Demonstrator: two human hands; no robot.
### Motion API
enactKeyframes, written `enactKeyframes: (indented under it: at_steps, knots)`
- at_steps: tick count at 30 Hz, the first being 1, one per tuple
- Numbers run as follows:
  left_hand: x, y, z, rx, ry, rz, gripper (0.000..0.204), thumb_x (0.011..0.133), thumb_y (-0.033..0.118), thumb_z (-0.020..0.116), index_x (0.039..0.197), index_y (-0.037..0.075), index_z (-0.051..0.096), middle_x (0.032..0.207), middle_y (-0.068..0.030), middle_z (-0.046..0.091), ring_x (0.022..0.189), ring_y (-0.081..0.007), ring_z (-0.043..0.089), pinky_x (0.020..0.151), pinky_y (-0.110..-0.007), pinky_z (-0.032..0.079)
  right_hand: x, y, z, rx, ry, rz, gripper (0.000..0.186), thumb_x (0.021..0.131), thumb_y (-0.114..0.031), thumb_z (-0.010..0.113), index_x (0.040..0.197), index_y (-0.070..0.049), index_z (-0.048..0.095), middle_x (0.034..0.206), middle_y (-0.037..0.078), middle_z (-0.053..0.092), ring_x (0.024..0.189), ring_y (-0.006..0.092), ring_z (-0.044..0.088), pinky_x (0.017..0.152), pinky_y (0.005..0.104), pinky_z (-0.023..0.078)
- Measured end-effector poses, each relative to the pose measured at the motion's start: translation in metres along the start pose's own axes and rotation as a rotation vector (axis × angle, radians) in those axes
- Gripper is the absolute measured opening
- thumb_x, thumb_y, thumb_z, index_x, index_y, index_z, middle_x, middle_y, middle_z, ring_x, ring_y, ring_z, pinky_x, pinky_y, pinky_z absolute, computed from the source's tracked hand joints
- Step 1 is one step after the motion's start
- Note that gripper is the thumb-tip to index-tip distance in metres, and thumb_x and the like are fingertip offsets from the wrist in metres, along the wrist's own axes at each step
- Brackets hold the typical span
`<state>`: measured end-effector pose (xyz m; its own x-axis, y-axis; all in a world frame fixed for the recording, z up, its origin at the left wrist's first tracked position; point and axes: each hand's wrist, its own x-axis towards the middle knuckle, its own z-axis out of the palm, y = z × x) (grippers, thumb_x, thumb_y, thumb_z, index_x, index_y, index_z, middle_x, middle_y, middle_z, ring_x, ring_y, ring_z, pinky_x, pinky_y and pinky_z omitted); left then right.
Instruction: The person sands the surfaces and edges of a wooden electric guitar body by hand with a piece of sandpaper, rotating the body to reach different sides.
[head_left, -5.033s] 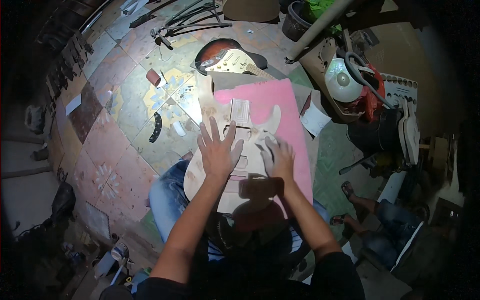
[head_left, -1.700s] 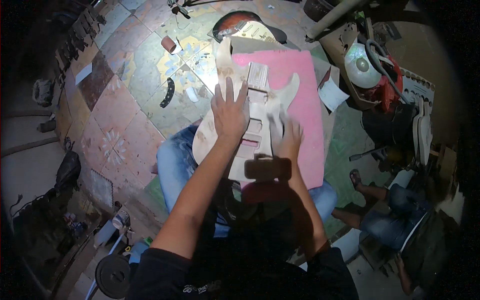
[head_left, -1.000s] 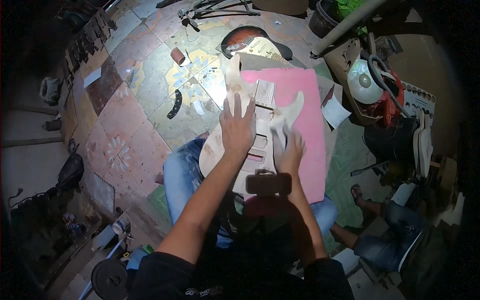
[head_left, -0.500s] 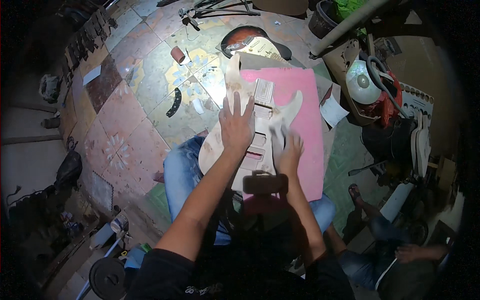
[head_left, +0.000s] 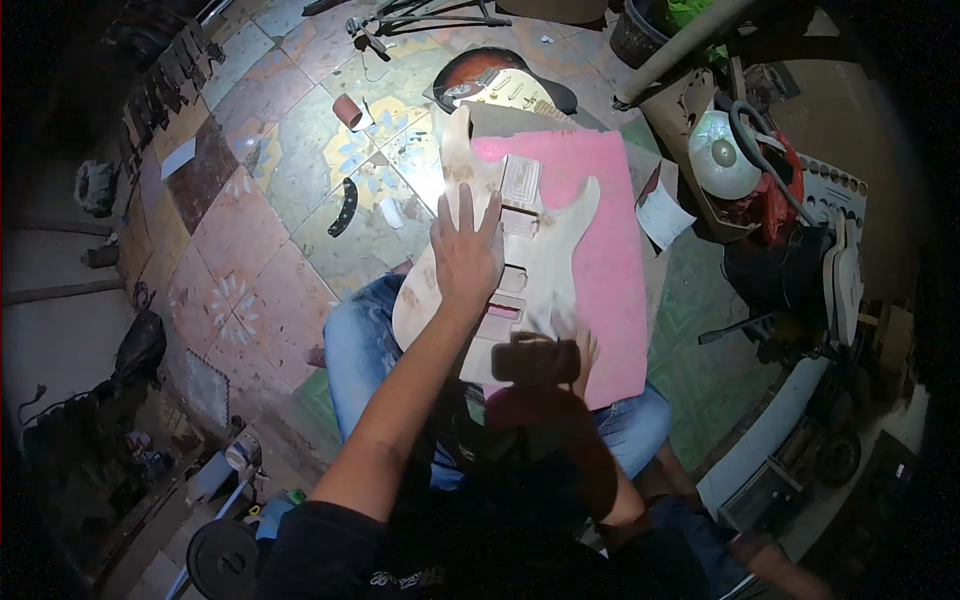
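A pale, unfinished wooden electric guitar body (head_left: pixel 555 250) lies over my lap, with cut-out cavities down its middle. Under it is a pink foam board (head_left: pixel 613 260). My left hand (head_left: pixel 467 258) rests flat on the body's left half, fingers stretched out beside the cavities. At the lower right of the body is my right hand (head_left: pixel 578 350), smeared by motion and partly in shadow. Whether anything is under its fingers cannot be made out. A dark box-shaped shadow falls across the body's lower end and that hand.
Beyond the board lies a sunburst guitar body (head_left: pixel 470 75) with a pale pickguard. A reddish-brown roll (head_left: pixel 347 111) and a curved black strip (head_left: pixel 343 207) lie on the tiles. At right stand a white round-topped object (head_left: pixel 722 155) and a cardboard box (head_left: pixel 690 110). Another person's arm (head_left: pixel 775 565) shows lower right.
My right hand has slid down the guitar body toward me. My left hand stays pressed in place. The other person at lower right has shifted, and the whole view has moved slightly.
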<state>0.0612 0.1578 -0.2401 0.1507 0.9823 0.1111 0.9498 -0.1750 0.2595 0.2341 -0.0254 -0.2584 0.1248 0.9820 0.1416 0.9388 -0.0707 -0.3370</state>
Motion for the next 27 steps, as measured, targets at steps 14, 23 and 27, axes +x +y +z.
enactKeyframes:
  at_steps: [14,23,27]
  knots:
    - [0.000,0.006,0.004,-0.071,0.080,-0.004,0.054,0.095,0.026,0.061,0.147,0.024,0.052,0.155,-0.0204,0.042,0.137,-0.0503,0.038,0.110,-0.056,0.035,-0.037,-0.035,-0.030,0.037,-0.391,0.002,0.039,0.091,-0.030,0.067,0.126,-0.014,0.065,0.116,0.014,0.061,0.112,0.0351,0.054,0.096,0.0502,0.041]
    - [0.001,-0.034,-0.008,-0.539,0.129,-0.155,0.083,0.087,0.036,0.071,0.155,0.005,0.034,0.152,-0.0280,0.040,0.131,-0.0436,0.048,0.105,-0.047,0.045,0.019,-0.056,-0.007,-0.017,-0.026,0.091,0.047,0.085,-0.026,0.073,0.131,-0.025,0.065,0.133,0.006,0.058,0.117,0.0297,0.053,0.098,0.0499,0.042]
    - [-0.014,-0.084,-0.010,-0.570,-0.215,-0.413,0.087,0.077,0.065,0.073,0.131,-0.003,0.060,0.112,-0.0275,0.070,0.105,-0.0414,0.068,0.093,-0.044,0.051,-0.021,-0.048,-0.018,0.064,-0.033,-0.131,0.047,0.086,-0.027,0.073,0.132,-0.023,0.065,0.131,0.009,0.059,0.118,0.0310,0.053,0.097,0.0494,0.043]
